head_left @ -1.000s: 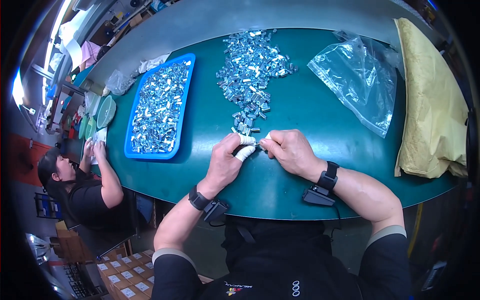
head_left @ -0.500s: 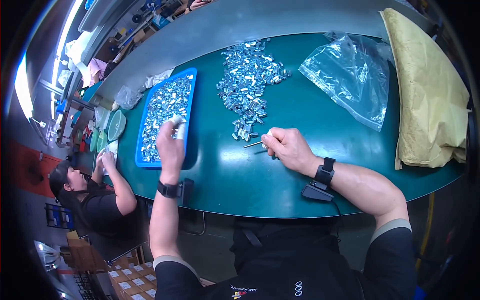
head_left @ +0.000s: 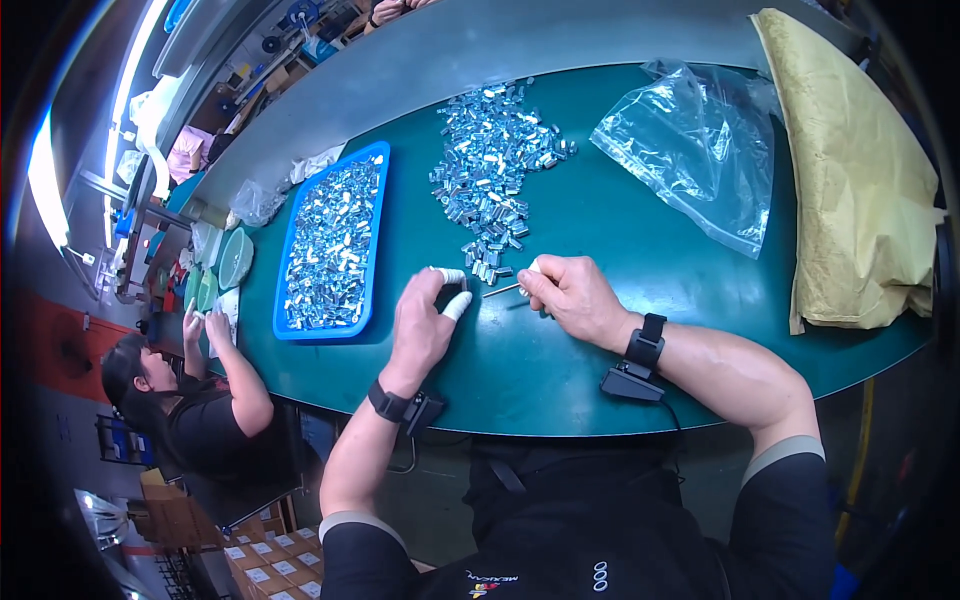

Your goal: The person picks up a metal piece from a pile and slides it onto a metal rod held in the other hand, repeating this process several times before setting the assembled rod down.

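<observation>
My left hand (head_left: 422, 318) is over the green table with its thumb and forefinger, both in white finger covers, bent toward each other. A small grey metal piece (head_left: 464, 285) appears between their tips. Facing it, my right hand (head_left: 578, 298) is closed round a thin metal rod tool (head_left: 503, 289), its tip pointing left toward the left fingertips. The tool's rear end is hidden in the palm. Just beyond both hands lies a loose pile of small shiny metal pieces (head_left: 488, 170). A blue tray (head_left: 368, 290) full of similar pieces stands left of my left hand.
A clear plastic bag (head_left: 700, 160) lies on the table (head_left: 560, 385) at the right, beside a large yellowish package (head_left: 850, 190). At left, a co-worker (head_left: 225, 400) sits near green bowls (head_left: 236, 258). A grey raised panel (head_left: 560, 40) borders the table's far side.
My left hand has moved from above the blue tray rightward and nearer to me, up to the tool's tip. My right hand stays almost in place, still holding the tool.
</observation>
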### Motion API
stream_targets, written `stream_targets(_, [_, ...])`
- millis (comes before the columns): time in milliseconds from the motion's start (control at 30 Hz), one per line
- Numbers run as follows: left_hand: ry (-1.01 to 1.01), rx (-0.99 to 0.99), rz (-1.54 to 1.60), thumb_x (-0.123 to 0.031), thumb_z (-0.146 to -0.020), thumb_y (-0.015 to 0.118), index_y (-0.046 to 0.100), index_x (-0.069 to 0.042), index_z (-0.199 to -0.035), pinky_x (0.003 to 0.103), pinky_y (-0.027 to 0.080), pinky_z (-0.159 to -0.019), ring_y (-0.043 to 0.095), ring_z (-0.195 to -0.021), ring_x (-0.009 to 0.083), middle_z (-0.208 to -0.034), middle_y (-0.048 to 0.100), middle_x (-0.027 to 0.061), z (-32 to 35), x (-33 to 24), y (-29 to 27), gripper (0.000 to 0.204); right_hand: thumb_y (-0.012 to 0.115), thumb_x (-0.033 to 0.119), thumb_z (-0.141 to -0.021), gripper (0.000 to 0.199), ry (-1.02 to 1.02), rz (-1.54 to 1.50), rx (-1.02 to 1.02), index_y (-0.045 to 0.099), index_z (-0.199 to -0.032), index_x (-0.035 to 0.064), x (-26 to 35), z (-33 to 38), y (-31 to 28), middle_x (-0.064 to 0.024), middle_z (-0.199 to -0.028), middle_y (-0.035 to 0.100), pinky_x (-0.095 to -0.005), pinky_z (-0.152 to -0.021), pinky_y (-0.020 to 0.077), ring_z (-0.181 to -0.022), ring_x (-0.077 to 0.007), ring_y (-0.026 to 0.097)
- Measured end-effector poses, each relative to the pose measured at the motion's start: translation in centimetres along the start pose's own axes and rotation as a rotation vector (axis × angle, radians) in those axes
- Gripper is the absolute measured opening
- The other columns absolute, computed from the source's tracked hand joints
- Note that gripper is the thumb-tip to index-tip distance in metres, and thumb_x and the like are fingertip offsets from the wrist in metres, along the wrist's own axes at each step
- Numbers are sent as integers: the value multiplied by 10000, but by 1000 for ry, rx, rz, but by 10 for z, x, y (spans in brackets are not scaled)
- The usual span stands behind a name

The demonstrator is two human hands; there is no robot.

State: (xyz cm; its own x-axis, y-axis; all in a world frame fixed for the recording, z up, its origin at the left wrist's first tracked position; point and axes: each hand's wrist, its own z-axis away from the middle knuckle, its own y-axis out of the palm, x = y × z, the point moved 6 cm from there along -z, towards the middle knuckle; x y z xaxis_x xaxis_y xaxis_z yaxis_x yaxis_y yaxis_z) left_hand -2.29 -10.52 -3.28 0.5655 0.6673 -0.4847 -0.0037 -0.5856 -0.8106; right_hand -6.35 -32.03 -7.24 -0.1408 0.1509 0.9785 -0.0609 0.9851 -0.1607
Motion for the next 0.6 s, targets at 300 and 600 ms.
stream_targets(300, [-160, 88, 313, -2, -922, 737, 707, -7, -1157, 296, 549, -825, 698, -888, 151, -1010, 748, 75, 16, -18, 7, 237, 624, 291, -1053, 359, -15, 21, -7, 673, -813, 29, 1, 0, 1, -50, -690, 695, -333, -570, 471, -614, -141, 626])
stream_targets(600, [-124, 127, 375, 4, -935, 719, 710, -11, -1169, 289, 550, -839, 703, -925, 153, -1044, 730, 73, 20, -18, 9, 236, 637, 277, -1026, 324, -29, 68, 9, 683, -822, 29, 7, 2, 0, -90, -706, 710, -384, -586, 490, -627, -219, 671])
